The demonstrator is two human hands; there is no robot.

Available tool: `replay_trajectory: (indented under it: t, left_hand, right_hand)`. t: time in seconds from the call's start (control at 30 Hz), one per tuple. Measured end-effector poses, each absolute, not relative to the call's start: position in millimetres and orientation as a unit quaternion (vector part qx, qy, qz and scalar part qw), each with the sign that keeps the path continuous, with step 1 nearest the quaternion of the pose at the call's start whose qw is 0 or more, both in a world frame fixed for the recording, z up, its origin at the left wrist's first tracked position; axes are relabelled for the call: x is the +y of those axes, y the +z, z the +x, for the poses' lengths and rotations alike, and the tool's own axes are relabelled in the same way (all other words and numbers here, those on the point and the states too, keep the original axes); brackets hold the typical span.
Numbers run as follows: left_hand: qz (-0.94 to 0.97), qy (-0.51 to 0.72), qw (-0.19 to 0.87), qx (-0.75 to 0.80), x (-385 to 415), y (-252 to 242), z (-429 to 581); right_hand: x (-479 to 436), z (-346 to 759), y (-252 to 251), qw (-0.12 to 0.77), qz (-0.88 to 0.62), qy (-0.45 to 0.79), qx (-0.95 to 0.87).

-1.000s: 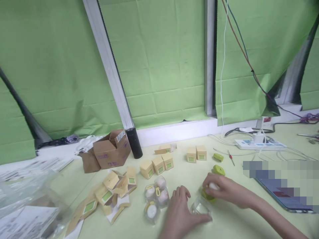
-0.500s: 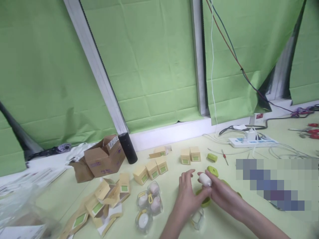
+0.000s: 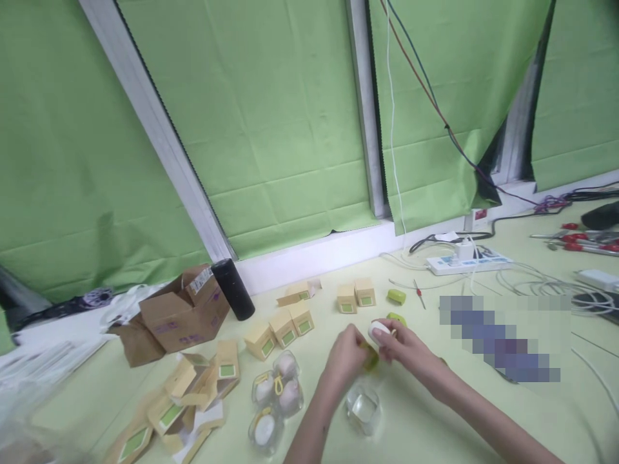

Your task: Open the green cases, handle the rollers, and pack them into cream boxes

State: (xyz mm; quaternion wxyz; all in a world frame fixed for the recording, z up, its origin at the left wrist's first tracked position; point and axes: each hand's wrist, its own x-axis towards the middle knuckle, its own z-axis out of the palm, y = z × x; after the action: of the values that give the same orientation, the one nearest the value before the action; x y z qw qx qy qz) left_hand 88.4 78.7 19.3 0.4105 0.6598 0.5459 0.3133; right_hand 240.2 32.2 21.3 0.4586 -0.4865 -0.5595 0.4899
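Now, your right hand (image 3: pixel 403 348): thumb and fingers pinched around the white piece (image 3: pixel 378 331), raised above the table (image 3: pixel 416 422).
Your left hand (image 3: pixel 344 361): fingers curled, tips at the olive-green piece (image 3: pixel 371 358); you can't tell from this angle whether they grip it.
Clear box (image 3: pixel 363 410): on the table between your forearms, nearer you than both pieces.
Clear cases (image 3: pixel 290 396): clustered left of your left forearm, pale round pieces inside.
Cartons (image 3: pixel 283 328): three in a row beyond those cases, green labels facing you.
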Motion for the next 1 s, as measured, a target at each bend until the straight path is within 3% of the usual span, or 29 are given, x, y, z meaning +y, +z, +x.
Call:
replay_trajectory:
  t: [0.17, 0.27, 0.33, 0.43, 0.53, 0.7, 1.0]
  left_hand:
    - [0.598, 0.456, 0.38, 0.538, 82, 35, 61]
    - [0.555, 0.489, 0.425, 0.521, 64, 39, 46]
    - [0.491, 0.516, 0.509, 0.484, 45, 38, 40]
    - [0.327, 0.558, 0.665, 0.373, 20, 34, 38]
    - [0.222, 0.558, 0.729, 0.329, 7, 33, 38]
    - [0.23, 0.561, 0.743, 0.283, 0, 32, 41]
    - [0.283, 0.54, 0.728, 0.313, -6, 18, 54]
  right_hand:
    - [27, 234, 12, 0.378, -0.553, 0.363, -0.647]
    - [21, 229, 5, 0.345, -0.556, 0.343, -0.675]
    - [18, 230, 4, 0.34, -0.548, 0.347, -0.681]
    - [21, 236, 9, 0.358, -0.542, 0.354, -0.673]
    - [29, 241, 16, 0.397, -0.524, 0.365, -0.659]
    - [32, 238, 20, 0.495, -0.439, 0.482, -0.574]
    - [16, 228, 29, 0.507, -0.436, 0.488, -0.561]
